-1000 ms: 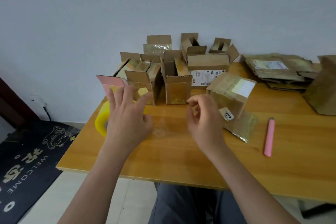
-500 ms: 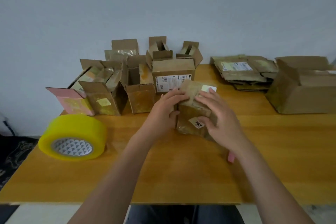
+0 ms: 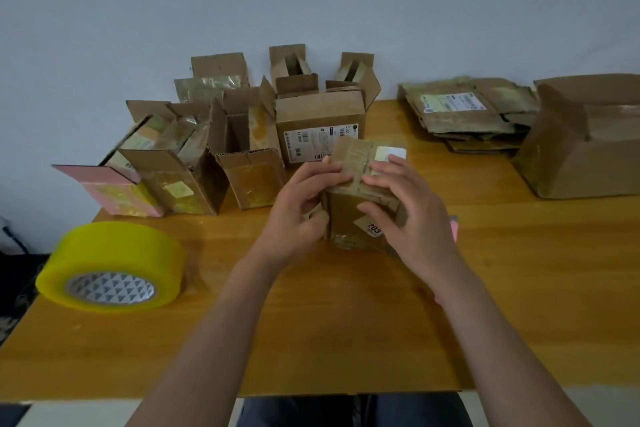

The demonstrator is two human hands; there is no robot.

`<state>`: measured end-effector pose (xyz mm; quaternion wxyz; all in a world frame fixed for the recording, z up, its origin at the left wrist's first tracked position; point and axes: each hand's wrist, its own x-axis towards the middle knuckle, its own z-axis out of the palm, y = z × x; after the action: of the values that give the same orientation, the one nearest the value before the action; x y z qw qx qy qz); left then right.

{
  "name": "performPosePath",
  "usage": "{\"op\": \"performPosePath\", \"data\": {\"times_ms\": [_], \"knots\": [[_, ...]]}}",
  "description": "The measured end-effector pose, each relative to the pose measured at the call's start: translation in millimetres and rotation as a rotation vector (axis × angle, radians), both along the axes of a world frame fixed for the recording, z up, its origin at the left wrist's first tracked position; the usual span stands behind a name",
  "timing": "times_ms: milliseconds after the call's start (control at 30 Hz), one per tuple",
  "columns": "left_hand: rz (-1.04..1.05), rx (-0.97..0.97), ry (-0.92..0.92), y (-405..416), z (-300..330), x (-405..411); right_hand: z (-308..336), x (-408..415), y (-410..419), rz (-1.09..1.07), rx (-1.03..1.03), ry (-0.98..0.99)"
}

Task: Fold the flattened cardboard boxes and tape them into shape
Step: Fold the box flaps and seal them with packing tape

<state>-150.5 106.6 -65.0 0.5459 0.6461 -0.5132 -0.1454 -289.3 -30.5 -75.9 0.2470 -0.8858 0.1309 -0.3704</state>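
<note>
Hands meet at the centre of the frame on a small cardboard box (image 3: 360,199) standing upright on the wooden tabletop (image 3: 346,322). The left hand (image 3: 298,215) grips the box's left edge, its fingers curled over the top flap and the thumb against the side. The right hand (image 3: 412,215) grips the right side, fingers bent over the taped top and front, just beside a white sticker printed "203" (image 3: 372,228). A paler label (image 3: 390,152) shows on the flap past the fingertips.

At lower left of the frame a yellow roll of tape (image 3: 110,267) lies flat on the tabletop, well apart from the hands. Behind the held box, across the middle left, stands a cluster of folded boxes (image 3: 242,142) with open flaps; the leftmost is pink (image 3: 114,189), and one just behind the held box carries a printed shipping label. At upper right a stack of flattened boxes (image 3: 467,114) lies near the wall, beside a larger open carton (image 3: 585,146). A pink object (image 3: 454,227) peeks out right of the right hand; what it is cannot be told.
</note>
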Motion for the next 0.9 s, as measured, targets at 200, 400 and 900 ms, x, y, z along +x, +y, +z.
{"op": "performPosePath", "data": {"times_ms": [200,400,900], "knots": [[0.099,0.004,-0.093,-4.8,-0.7,-1.6,2.3,-6.0,-3.3,0.047,0.015,0.034],[0.160,0.044,-0.236,-8.3,4.0,-0.4,1.6,-5.8,0.1,0.050,0.055,0.035],[0.675,0.065,0.085,7.9,11.0,-51.3,26.7,5.7,-5.3,-0.129,0.681,0.002]]}}
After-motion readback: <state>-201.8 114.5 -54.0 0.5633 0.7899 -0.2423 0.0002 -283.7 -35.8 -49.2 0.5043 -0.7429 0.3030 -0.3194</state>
